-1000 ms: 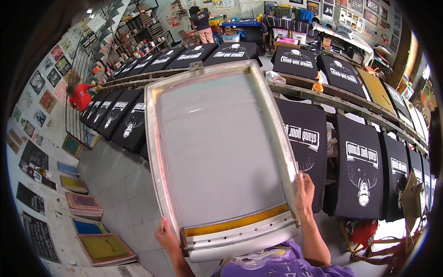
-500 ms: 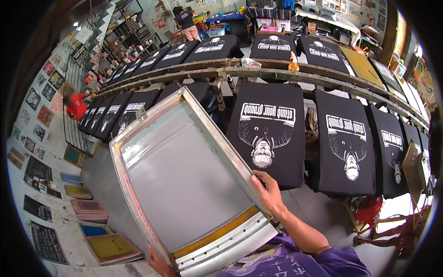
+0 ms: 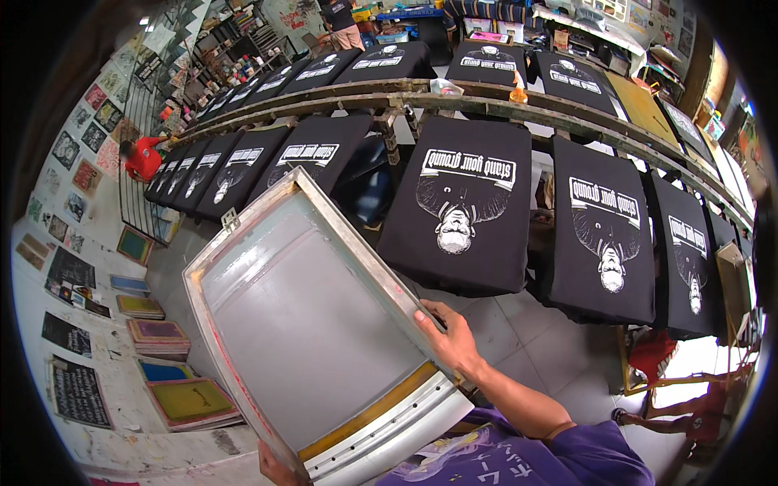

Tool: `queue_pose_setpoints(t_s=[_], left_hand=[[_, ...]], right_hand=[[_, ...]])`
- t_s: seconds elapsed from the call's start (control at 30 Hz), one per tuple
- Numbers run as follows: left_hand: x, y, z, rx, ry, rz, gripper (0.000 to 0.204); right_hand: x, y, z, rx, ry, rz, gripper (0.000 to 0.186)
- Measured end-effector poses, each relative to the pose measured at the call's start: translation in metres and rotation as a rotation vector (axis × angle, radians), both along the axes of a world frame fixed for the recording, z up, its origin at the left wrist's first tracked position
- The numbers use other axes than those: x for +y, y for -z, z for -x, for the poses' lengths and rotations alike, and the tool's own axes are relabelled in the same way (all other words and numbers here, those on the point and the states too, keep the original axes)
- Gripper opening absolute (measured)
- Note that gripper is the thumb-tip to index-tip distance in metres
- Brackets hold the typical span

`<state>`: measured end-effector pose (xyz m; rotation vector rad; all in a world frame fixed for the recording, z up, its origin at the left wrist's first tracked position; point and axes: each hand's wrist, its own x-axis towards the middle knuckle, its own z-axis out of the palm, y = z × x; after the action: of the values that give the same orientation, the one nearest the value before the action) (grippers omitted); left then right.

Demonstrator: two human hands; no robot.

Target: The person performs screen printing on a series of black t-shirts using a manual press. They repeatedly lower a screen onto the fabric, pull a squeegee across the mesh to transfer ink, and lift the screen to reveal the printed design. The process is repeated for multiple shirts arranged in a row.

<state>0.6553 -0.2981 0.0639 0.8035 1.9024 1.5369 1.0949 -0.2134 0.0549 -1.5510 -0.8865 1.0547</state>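
Observation:
Both my hands hold a large silkscreen frame (image 3: 300,308), tilted in front of my body. It has grey mesh in a worn metal rim, with a brownish-yellow strip near its lower end. Beside that strip runs a silver metal bar (image 3: 389,433) with a row of dark holes. My right hand (image 3: 447,336) is closed around the right rim, its thumb on top. At the lower left corner my left hand (image 3: 278,467) grips the frame; its fingers are mostly hidden. Just beyond the right rim lies a black shirt (image 3: 494,263) with a white printed figure, stretched on a board.
More printed black shirts (image 3: 600,271) lie in two rows along a wooden rail (image 3: 462,104). An orange bottle (image 3: 519,91) stands on the rail. Coloured screens (image 3: 190,402) lean at the left wall. A person in red (image 3: 144,159) is far left; another (image 3: 339,20) stands at the back.
The frame and both hands have shifted slightly left and lower in view, with the grip unchanged. The shirt rows sit higher in view, and more shirts show past the frame's upper end.

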Motion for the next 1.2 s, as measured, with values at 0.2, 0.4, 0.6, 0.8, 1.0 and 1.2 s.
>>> queue_pose_setpoints(t_s=[0.2, 0.4, 0.6, 0.8, 1.0, 1.2], left_hand=[[0.020, 0.005, 0.022, -0.053, 0.113, -0.042, 0.051], [0.040, 0.040, 0.093, 0.228, 0.183, 0.013, 0.054], [0.054, 0.034, 0.087, 0.227, 0.237, 0.122, 0.052], [0.081, 0.064, 0.074, 0.220, 0.346, 0.018, 0.041], [0.081, 0.033, 0.029, 0.202, 0.483, -0.015, 0.035], [0.081, 0.039, 0.008, 0.273, 0.574, 0.035, 0.038]], right_hand=[[-0.011, -0.005, 0.018, -0.037, 0.083, -0.024, 0.077], [-0.036, -0.008, 0.046, -0.032, 0.188, -0.025, 0.074], [-0.075, 0.003, 0.065, -0.049, 0.309, -0.016, 0.071], [-0.116, 0.028, 0.068, -0.014, 0.510, 0.012, 0.063], [-0.156, 0.027, 0.068, -0.035, 0.643, 0.095, 0.059], [-0.195, 0.061, 0.039, -0.152, 0.656, 0.249, 0.078]])
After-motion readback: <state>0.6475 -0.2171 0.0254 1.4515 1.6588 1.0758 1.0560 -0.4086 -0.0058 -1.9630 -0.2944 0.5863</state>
